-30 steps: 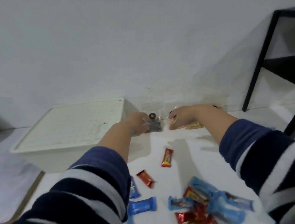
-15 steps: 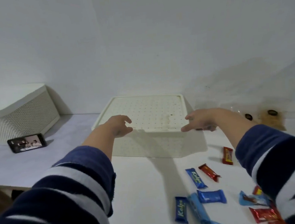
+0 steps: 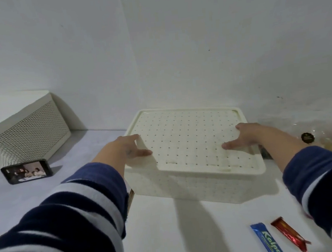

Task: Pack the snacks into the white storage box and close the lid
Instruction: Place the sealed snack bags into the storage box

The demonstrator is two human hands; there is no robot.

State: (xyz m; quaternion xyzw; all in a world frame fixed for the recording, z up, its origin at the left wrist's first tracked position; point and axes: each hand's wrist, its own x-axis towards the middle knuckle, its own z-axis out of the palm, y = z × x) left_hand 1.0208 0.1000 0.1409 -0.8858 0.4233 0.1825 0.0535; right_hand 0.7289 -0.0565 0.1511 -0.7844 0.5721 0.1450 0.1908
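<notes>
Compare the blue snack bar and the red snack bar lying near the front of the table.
The blue snack bar has a matte-looking blue wrapper with pale lettering; the red snack bar has a shiny foil-like red wrapper whose print is unreadable. The blue snack bar runs off the bottom edge of the view, while the red snack bar shows whole. The blue one lies left of the red one. Both lie flat, unpacked, slanting the same way.

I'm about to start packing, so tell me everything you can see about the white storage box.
The white storage box is rectangular, looks like off-white plastic, and its walls are perforated with small holes. Its lid, dotted with rows of holes and edged by a raised rim, is still on. The box sits upright on the white table near the wall. The left hand grips the lid's left edge with the thumb on top; the right hand grips its right edge the same way. Its inside is hidden.
</notes>
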